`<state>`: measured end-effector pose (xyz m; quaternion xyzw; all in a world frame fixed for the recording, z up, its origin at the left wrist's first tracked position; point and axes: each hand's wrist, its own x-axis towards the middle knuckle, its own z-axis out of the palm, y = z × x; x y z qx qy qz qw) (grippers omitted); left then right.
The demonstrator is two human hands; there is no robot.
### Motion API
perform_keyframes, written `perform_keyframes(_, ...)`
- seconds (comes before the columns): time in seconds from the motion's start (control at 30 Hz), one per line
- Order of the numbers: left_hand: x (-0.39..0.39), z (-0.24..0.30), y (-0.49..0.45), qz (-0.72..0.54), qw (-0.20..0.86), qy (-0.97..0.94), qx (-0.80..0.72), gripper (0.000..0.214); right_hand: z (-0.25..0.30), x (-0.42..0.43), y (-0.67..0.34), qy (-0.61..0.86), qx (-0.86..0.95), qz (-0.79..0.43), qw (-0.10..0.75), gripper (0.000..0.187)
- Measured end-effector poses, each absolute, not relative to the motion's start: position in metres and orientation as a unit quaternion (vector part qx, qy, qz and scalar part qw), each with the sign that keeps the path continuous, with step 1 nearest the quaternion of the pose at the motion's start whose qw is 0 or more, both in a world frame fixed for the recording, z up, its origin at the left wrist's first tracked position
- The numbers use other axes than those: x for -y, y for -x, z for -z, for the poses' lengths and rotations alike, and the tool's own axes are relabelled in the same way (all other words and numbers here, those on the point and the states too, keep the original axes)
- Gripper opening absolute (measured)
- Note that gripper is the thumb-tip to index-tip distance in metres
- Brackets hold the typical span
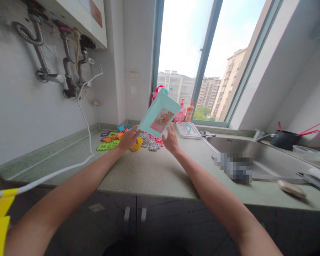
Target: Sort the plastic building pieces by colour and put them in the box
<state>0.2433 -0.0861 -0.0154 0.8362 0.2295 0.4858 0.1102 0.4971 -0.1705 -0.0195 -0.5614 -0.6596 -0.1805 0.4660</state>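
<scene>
A light teal plastic box point(159, 113) with a picture label on its side is held up and tilted above the counter. My left hand point(129, 138) is closed on the box's lower left corner. At the lower right edge, my right hand point(171, 140) grips the box with thumb and fingers. Beneath and behind the hands lies a spread of colourful plastic gear-shaped pieces, among them green pieces point(108, 145), a yellow piece point(137, 144) and grey pieces point(151, 142). The inside of the box is out of sight.
A white lid with a teal handle point(188, 130) lies by the window, near pink and orange bottles point(185, 113). To the right is a steel sink point(272, 160), with a bar of soap point(292, 188) in front. A white cable point(85, 124) hangs across the left.
</scene>
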Motion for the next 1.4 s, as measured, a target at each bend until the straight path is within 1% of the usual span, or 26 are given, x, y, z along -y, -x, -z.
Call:
perform_keyframes(0.1,0.087,0.015,-0.244,-0.494,0.079,-0.831,-0.245,0.04,0.012,0.175,-0.498,0.572,0.653,0.208,0.451,0.092)
perform_keyframes(0.23,0.085,0.014,-0.244,-0.509,0.02,-0.814,-0.279,0.041,-0.008,0.195,-0.494,0.571,0.6,0.308,0.468,0.097)
perform_keyframes(0.3,0.085,0.014,-0.243,-0.508,-0.018,-0.809,-0.294,0.041,-0.017,0.209,-0.488,0.553,0.605,0.354,0.452,0.096)
perform_keyframes(0.4,0.087,0.012,-0.243,-0.507,-0.082,-0.81,-0.284,0.039,-0.022,0.227,-0.473,0.472,0.699,0.386,0.373,0.089)
perform_keyframes(0.5,0.089,0.012,-0.246,-0.491,-0.121,-0.835,-0.215,0.034,-0.019,0.234,-0.451,0.365,0.806,0.383,0.267,0.084)
perform_keyframes(0.53,0.09,0.012,-0.247,-0.482,-0.125,-0.846,-0.19,0.031,-0.017,0.233,-0.443,0.341,0.824,0.381,0.243,0.081)
perform_keyframes(0.6,0.092,0.014,-0.251,-0.458,-0.131,-0.866,-0.154,0.027,-0.014,0.23,-0.43,0.323,0.836,0.384,0.224,0.071)
perform_keyframes(0.7,0.093,0.018,-0.257,-0.426,-0.139,-0.882,-0.145,0.023,-0.016,0.225,-0.424,0.361,0.81,0.393,0.242,0.053)
perform_keyframes(0.8,0.094,0.02,-0.26,-0.418,-0.143,-0.882,-0.163,0.023,-0.025,0.228,-0.433,0.466,0.761,0.374,0.251,0.049)
perform_keyframes(0.87,0.094,0.02,-0.262,-0.426,-0.139,-0.878,-0.17,0.022,-0.032,0.233,-0.442,0.534,0.747,0.332,0.216,0.042)
perform_keyframes(0.93,0.096,0.019,-0.265,-0.439,-0.123,-0.873,-0.172,0.024,-0.037,0.239,-0.447,0.565,0.749,0.298,0.175,0.032)
perform_keyframes(1.0,0.099,0.019,-0.268,-0.441,-0.102,-0.875,-0.172,0.036,-0.041,0.242,-0.45,0.571,0.748,0.295,0.165,0.034)
perform_keyframes(1.1,0.104,0.019,-0.269,-0.427,-0.078,-0.883,-0.179,0.065,-0.045,0.24,-0.457,0.592,0.72,0.307,0.192,0.044)
perform_keyframes(1.17,0.105,0.021,-0.268,-0.41,-0.075,-0.89,-0.185,0.076,-0.048,0.238,-0.467,0.619,0.693,0.305,0.21,0.043)
perform_keyframes(1.23,0.103,0.024,-0.266,-0.372,-0.085,-0.905,-0.187,0.078,-0.05,0.236,-0.482,0.643,0.665,0.304,0.226,0.04)
perform_keyframes(1.4,0.094,0.032,-0.264,-0.258,-0.092,-0.933,-0.233,0.06,-0.053,0.237,-0.514,0.677,0.623,0.296,0.256,0.037)
